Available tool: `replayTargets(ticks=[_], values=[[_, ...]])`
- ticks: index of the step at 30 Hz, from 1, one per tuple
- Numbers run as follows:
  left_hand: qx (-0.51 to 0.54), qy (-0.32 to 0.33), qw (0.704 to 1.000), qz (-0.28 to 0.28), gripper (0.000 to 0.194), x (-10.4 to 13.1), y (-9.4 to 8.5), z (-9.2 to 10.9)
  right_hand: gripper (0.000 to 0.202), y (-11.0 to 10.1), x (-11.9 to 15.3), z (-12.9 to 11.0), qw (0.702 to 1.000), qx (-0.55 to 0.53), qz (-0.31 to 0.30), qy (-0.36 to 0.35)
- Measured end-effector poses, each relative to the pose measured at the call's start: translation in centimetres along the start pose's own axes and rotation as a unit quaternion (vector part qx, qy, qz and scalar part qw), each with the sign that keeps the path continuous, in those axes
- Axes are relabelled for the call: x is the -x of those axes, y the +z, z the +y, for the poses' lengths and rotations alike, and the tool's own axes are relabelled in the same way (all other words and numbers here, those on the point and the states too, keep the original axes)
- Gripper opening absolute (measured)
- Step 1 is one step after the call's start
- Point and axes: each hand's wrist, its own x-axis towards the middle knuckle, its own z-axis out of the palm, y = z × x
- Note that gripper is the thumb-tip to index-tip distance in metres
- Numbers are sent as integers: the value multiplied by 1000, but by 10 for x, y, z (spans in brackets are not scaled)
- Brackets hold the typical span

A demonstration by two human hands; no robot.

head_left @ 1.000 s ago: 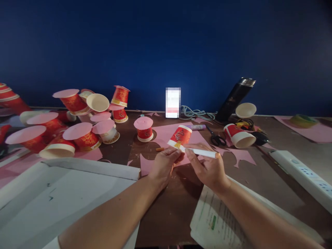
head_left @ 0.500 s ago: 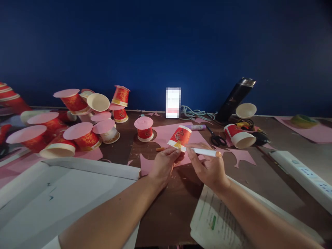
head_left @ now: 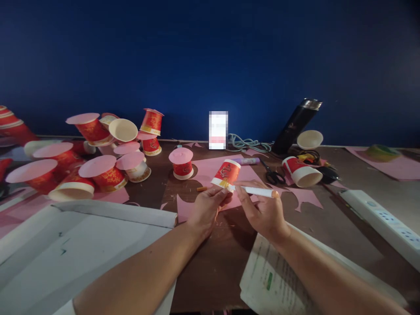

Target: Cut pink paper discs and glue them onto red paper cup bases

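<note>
1. Head view: the right hand [head_left: 265,214] is closed on a white marker [head_left: 257,191], its fingers together around the barrel. The marker lies nearly level, its orange end toward the palm and its tip at the pale band of a red paper cup [head_left: 226,173].
2. The left hand [head_left: 206,208] has its thumb and fingers clamped on the lower edge of that cup. The cup is held tilted, wide rim downward, over a pink paper sheet [head_left: 206,170] in the middle of the brown table [head_left: 210,271].
3. Near the left fingers lies a small orange-brown cylinder [head_left: 202,189]. A cup topped with a pink disc [head_left: 183,164] stands farther left.
4. Beyond the held cup is a purple tube [head_left: 247,161]; to its right lie black-handled scissors [head_left: 274,176] and a red-and-white cup on its side [head_left: 302,172].
5. At the back, a bright screen [head_left: 218,130], its content pixelated, stands near a coiled pale cable [head_left: 247,142]. A black bottle [head_left: 293,127] leans to the right.
6. On the far left, red cups [head_left: 103,173] crowd together, many bearing pink discs.
7. Nearer the person are a white open box [head_left: 88,253] at left, printed sheets [head_left: 272,275] beneath the right forearm, and a white power strip [head_left: 383,218] at right.
</note>
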Motion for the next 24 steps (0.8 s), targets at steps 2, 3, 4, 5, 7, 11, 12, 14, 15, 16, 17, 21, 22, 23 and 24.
replayTargets(ticks=[2,3,4,5,7,11,12,14,15,16,17,21,22,23,24], values=[[3,2,1000,0,21,0,0,0,15,0,0,0,1000,0,5,3],[5,3,1000,1,21,0,0,0,15,0,0,0,1000,1,12,5],[7,3,1000,3,22,0,0,0,15,0,0,0,1000,2,17,7],[9,2,1000,4,22,0,1,0,15,0,0,1,1000,2,18,6],[13,-2,1000,6,23,0,1,0,14,0,0,1,1000,-2,4,-3],[24,-8,1000,11,25,-1,0,0,14,1,1,1,1000,-1,1,-3],[26,-8,1000,12,25,-1,-1,-1,15,1,1,1,1000,1,6,1],[30,-6,999,12,25,-2,-1,0,15,1,1,1,1000,-4,-3,1],[31,-6,999,9,25,-2,-1,0,14,0,1,2,1000,-8,-10,-1],[33,-5,999,7,25,-2,-1,0,14,0,1,2,1000,-9,-14,-3],[35,-5,999,6,24,-2,-1,0,14,0,1,2,1000,-7,-13,-5],[51,-9,999,10,23,-1,0,0,15,-1,1,3,1000,9,2,-13],[56,-8,998,10,22,-1,0,0,15,-1,1,3,1000,12,-6,-19],[60,-6,998,10,21,-1,0,1,15,-1,1,4,999,17,-14,-24],[63,-5,998,11,20,-1,1,1,14,-1,1,4,999,22,-18,-28]])
